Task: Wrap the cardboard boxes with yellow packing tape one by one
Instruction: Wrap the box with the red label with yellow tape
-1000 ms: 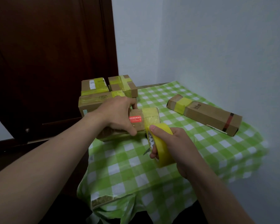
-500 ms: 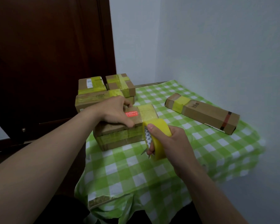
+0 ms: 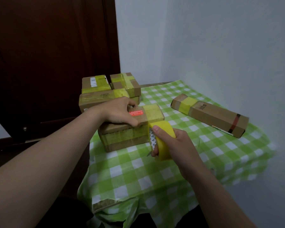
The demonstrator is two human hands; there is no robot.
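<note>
Left hand point(image 3: 120, 113) presses down on top of the cardboard box point(image 3: 130, 130) at table centre, thumb curled over its near edge. Right hand point(image 3: 174, 145) grips the yellow tape roll point(image 3: 163, 140), touching the box's right end. Taped boxes point(image 3: 105, 89) stacked behind; long box point(image 3: 211, 115) lies well right on the green checked tablecloth point(image 3: 138, 175).

The person's left hand point(image 3: 120, 112) and right hand point(image 3: 176, 142) are bare, and so are the left forearm point(image 3: 48, 158) and right forearm point(image 3: 209, 181), uncovered right up to the picture's edge. Both forearms look smooth. The nail on the right thumb point(image 3: 156, 129) is short and plain. Whether the dark mass beneath the arms is clothing cannot be told
</note>
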